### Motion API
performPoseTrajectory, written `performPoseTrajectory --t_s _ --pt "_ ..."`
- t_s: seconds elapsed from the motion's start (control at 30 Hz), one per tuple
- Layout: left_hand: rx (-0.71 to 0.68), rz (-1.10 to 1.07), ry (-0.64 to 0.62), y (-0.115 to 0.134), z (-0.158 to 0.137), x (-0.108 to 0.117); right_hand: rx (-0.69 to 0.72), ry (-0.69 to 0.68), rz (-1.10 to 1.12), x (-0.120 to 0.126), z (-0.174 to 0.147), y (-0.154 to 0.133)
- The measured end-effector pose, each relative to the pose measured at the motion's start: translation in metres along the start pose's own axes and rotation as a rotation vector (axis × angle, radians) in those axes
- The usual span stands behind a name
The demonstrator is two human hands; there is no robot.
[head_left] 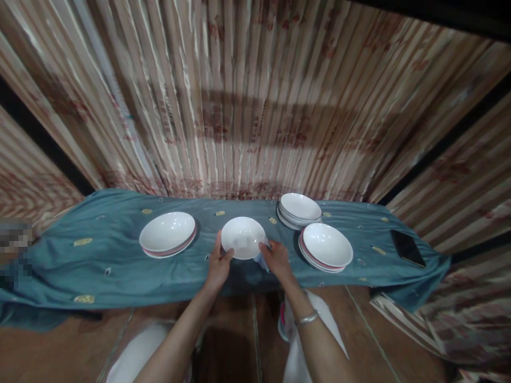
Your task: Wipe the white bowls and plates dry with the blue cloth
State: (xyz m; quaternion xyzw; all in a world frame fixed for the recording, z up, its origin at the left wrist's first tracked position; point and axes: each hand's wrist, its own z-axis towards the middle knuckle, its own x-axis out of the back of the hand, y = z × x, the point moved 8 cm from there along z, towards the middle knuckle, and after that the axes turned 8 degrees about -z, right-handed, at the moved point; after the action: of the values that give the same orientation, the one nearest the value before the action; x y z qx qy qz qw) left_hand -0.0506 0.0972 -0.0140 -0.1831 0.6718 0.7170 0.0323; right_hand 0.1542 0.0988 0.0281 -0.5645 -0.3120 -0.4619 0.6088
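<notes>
A round, shallow white plate [242, 234] is held tilted toward me at the middle of the table's front. My left hand [219, 264] grips its left rim, thumb on the inner face and fingers behind. At the lower right rim, my right hand [276, 259] is closed on the plate, with a pale blue cloth [261, 261] bunched beneath it. Most of that cloth is hidden by the hand and the plate. To the left sits a small stack of white plates [167, 233], one with a reddish rim. Close by my right hand stands another stack with reddish edges [326, 246].
Behind the right stack is a third pile of white plates [299, 207]. A black phone [408, 248] lies at the right end of the teal tablecloth [120, 282]. Pleated curtains [247, 106] hang behind, and dark poles [447, 141] slant at both sides.
</notes>
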Motion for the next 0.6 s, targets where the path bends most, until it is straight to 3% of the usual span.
performPoseTrajectory --t_s 0.17,0.3,0.37,0.47,0.53,0.6 --pt "0.146 -0.053 0.027 -0.014 -0.003 -0.003 0.037 -0.116 -0.029 -0.013 0.001 0.009" --pt "0.178 -0.041 0.029 -0.019 -0.001 -0.003 0.022 -0.157 -0.083 -0.006 0.002 0.021" --pt "0.165 -0.017 0.009 -0.020 0.000 -0.003 -0.002 -0.092 -0.084 0.009 0.002 0.028" --pt "0.141 0.001 -0.029 -0.022 0.003 -0.004 0.048 0.117 -0.038 0.041 0.003 0.023" --pt "0.122 0.007 -0.040 -0.023 0.005 -0.004 0.154 0.253 0.001 0.056 0.004 0.005" --pt "0.068 0.039 -0.027 -0.022 0.008 -0.003 0.272 0.294 -0.014 0.057 0.008 -0.019"
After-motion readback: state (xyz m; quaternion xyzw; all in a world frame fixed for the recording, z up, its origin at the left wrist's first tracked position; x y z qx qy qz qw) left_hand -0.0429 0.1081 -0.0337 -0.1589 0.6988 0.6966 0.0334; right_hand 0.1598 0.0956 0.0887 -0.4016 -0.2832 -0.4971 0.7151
